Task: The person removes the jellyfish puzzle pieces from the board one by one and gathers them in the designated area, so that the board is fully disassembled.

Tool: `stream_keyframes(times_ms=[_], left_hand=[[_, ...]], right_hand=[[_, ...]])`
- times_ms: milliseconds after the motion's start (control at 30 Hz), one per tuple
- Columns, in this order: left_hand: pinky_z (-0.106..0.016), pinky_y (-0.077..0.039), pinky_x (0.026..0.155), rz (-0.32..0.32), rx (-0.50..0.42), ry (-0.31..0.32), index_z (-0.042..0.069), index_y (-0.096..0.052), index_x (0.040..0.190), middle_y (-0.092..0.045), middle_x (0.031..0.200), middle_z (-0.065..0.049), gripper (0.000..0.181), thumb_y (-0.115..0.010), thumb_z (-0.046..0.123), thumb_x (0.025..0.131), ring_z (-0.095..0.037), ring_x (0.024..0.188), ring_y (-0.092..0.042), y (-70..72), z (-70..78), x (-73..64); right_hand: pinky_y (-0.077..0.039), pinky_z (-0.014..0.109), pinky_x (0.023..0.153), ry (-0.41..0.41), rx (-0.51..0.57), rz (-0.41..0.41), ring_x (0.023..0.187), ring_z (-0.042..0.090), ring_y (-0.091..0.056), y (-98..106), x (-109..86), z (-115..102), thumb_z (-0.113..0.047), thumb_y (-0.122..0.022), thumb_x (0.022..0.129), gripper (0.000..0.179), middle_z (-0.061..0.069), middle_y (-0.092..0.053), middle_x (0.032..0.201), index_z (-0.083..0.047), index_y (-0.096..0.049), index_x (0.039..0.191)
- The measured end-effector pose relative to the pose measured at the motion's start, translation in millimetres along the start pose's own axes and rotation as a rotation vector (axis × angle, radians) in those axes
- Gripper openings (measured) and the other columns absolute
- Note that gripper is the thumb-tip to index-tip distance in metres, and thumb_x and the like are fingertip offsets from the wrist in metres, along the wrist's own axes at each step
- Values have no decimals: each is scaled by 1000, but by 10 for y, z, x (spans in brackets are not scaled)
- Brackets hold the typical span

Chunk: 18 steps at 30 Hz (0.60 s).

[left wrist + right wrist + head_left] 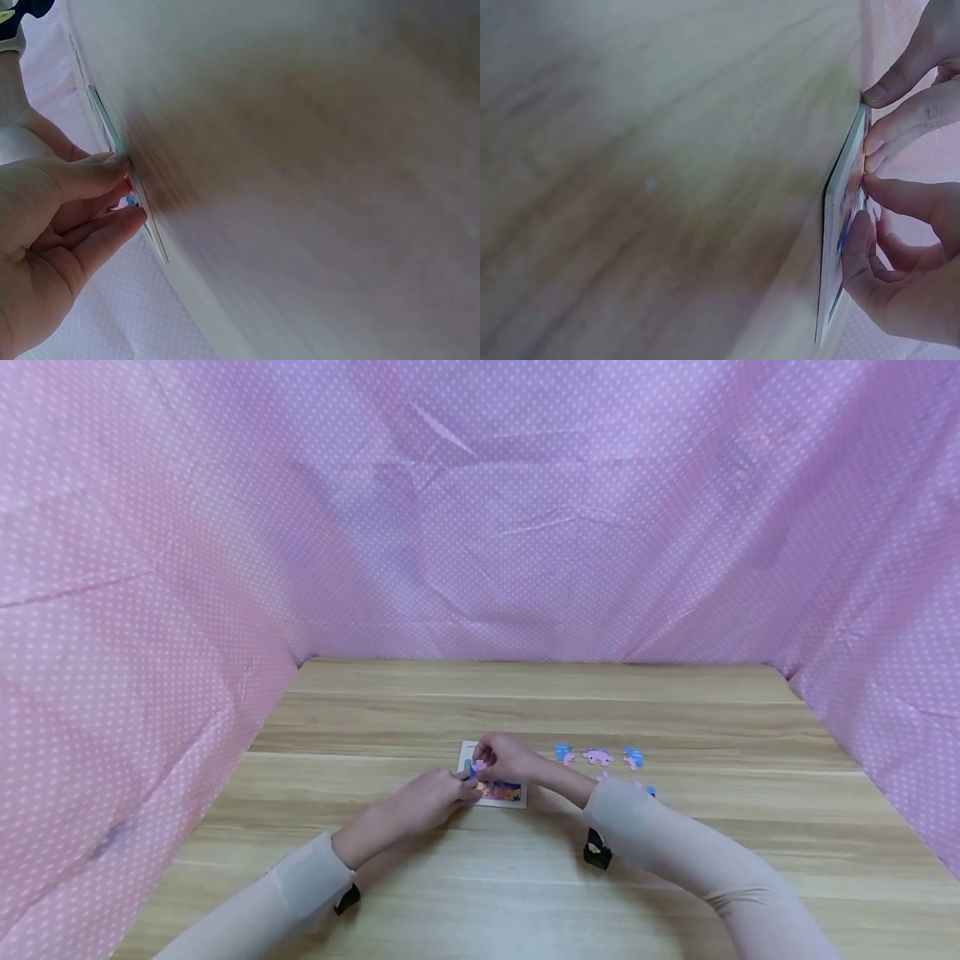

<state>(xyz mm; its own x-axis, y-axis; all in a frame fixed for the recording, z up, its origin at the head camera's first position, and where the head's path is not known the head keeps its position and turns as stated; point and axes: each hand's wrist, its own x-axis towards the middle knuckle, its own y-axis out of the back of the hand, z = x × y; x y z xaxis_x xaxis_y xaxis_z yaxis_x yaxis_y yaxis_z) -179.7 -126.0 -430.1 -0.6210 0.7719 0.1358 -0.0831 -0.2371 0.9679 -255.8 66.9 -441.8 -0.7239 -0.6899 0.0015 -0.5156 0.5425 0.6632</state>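
A flat jigsaw puzzle board point(504, 803) with a white border lies on the table, its lower part filled with colourful pieces. My left hand point(429, 797) rests at the board's left side; in the right wrist view its thumb touches the frame edge and its fairly straight fingers press on the picture. From the right, my right hand point(510, 758) reaches over the board and pinches a small pinkish puzzle piece point(478, 766) between thumb and fingers. Much of the board is hidden beneath both hands. The right wrist view shows the board point(832, 225) edge-on, with the right hand point(911, 259) at its face.
Right of the board lie several loose puzzle pieces point(597, 757), pink and blue, some partly covered by the right sleeve point(645, 827). Wood-grain tabletop point(420, 710) surrounds the board. A pink dotted cloth point(480, 568) hangs behind and at both sides.
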Motion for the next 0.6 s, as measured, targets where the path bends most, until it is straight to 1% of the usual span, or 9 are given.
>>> stream_keyframes(times_ms=[33, 100, 200, 300, 433, 500, 600], left_hand=[[-20, -52, 60, 4, 6, -6, 8, -76, 101, -69, 96, -2, 11, -66, 5, 97, -6, 70, -57, -1, 1, 2], [-20, -50, 57, 15, 21, -18, 9, -74, 98, -67, 92, -1, 10, -65, 5, 97, -7, 68, -54, -2, 3, 5], [-21, -48, 55, 32, 58, -39, 10, -72, 94, -65, 90, -1, 10, -64, 5, 98, -8, 66, -51, -9, 5, 12], [-21, -48, 54, 39, 79, -46, 10, -72, 93, -66, 91, -1, 10, -65, 5, 97, -8, 66, -52, -18, 8, 15], [-21, -47, 53, 43, 86, -45, 10, -72, 91, -68, 93, -2, 10, -66, 4, 96, -8, 65, -52, -33, 10, 16], [-21, -46, 52, 47, 95, -47, 9, -72, 91, -69, 94, -3, 10, -66, 2, 95, -8, 64, -51, -39, 10, 13], [-21, -44, 49, 50, 135, -60, 10, -71, 91, -70, 97, -4, 12, -66, 0, 94, -9, 63, -51, -45, 18, 4]], right_hand=[[-55, 23, 73, -40, -9, 3, 78, 14, -63, 19, -33, -117, 7, -73, 82, 17, 7, -65, 85, 3, -64, 96], [-55, 22, 72, -53, -33, 26, 78, 15, -64, 2, -34, -146, 9, -72, 81, 17, 9, -67, 85, 4, -64, 96], [-54, 20, 69, -51, -74, 56, 76, 15, -66, -27, -30, -155, 9, -72, 80, 17, 9, -69, 82, 3, -64, 94], [-54, 20, 67, -59, -48, 67, 75, 15, -67, -30, -39, -161, 9, -72, 80, 17, 11, -71, 82, 3, -64, 93], [-54, 19, 64, -75, 21, 75, 74, 15, -68, -38, -60, -174, 10, -72, 81, 16, 14, -73, 82, 4, -63, 94], [-53, 19, 61, -60, 43, 76, 71, 16, -69, -45, -77, -178, 11, -72, 82, 16, 15, -73, 80, 6, -62, 94], [-52, 18, 57, -40, 63, 80, 67, 18, -69, -57, -107, -187, 13, -71, 83, 16, 16, -72, 77, 7, -61, 94]])
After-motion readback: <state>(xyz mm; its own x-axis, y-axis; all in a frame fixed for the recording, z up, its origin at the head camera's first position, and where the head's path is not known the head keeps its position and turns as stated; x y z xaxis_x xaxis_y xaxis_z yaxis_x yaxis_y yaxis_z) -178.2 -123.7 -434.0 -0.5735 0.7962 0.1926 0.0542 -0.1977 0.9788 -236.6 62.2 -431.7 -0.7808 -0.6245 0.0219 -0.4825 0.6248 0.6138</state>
